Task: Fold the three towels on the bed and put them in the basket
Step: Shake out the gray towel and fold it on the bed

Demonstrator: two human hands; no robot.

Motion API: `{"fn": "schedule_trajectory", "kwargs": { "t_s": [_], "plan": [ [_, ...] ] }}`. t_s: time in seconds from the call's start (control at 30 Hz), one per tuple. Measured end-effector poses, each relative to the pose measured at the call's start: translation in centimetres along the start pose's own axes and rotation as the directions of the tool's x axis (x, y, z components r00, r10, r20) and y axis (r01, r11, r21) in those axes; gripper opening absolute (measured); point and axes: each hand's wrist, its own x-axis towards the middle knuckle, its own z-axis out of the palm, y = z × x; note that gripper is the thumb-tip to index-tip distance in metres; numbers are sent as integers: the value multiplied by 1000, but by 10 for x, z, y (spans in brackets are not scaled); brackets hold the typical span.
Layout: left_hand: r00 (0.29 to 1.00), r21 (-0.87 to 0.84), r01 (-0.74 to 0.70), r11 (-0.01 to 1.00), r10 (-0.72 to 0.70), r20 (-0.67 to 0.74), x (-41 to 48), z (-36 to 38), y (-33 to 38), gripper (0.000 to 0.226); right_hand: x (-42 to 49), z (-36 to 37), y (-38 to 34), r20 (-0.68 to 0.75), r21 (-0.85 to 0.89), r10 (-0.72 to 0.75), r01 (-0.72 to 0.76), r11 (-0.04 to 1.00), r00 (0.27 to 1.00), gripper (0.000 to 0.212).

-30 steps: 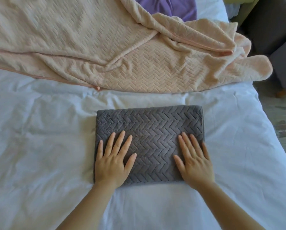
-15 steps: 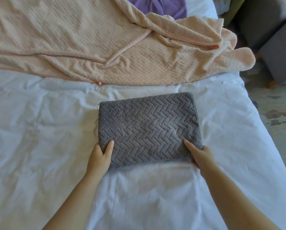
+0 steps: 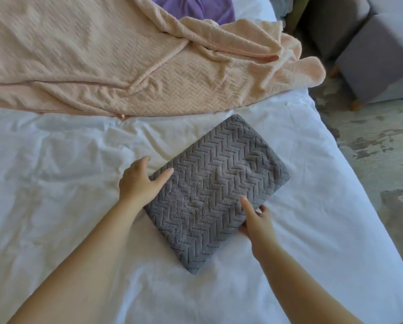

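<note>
Progress: the grey towel (image 3: 219, 188) is folded into a compact rectangle and lies askew on the bed (image 3: 55, 183). The peach towel (image 3: 102, 54), beyond the fingertips, is spread out and rumpled, not folded. The purple towel (image 3: 195, 5) lies past it, only partly in frame, so its state is unclear. No basket is in view. Judged: one fold done, two folds and all three placements left.

Hands: the left hand (image 3: 138, 185) grips the towel's near-left edge, thumb on top, fingers curled at the rim. The right hand (image 3: 257, 222) pinches the opposite edge, thumb on top, fingers tucked beneath. Both forearms are extended, and the towel sits between the hands.
</note>
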Motion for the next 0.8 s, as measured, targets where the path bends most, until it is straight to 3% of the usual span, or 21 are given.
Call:
{"fn": "schedule_trajectory", "kwargs": {
  "t_s": [0.1,0.23,0.3,0.37,0.43,0.57,0.67,0.8],
  "plan": [
    [912,52,66,996,-81,403,29,11,7,96,-9,19,16,125,61,-88,81,995,988,89],
    [869,-8,156,988,-133,477,24,19,11,91,-7,19,6,70,-23,-208,210,977,976,80],
    [839,-195,206,959,-70,539,2,19,13,87,-4,3,-10,44,-59,-242,245,968,969,81],
    [754,-381,327,865,4,657,-28,22,19,81,-1,-26,-25,29,-83,-277,278,957,961,84],
    [677,-426,416,804,39,735,-55,33,29,81,1,-60,-37,58,-168,-262,268,949,963,82],
    [746,-508,462,727,-9,666,-86,76,46,75,-4,-103,-23,203,-407,-32,114,906,979,105],
    [850,-535,377,756,-53,524,-95,91,70,72,-11,-111,-5,245,-472,-144,248,846,959,103],
    [943,-623,138,770,90,321,-110,97,112,79,-4,-133,-35,245,-474,-347,424,772,905,80]
  ]
}}
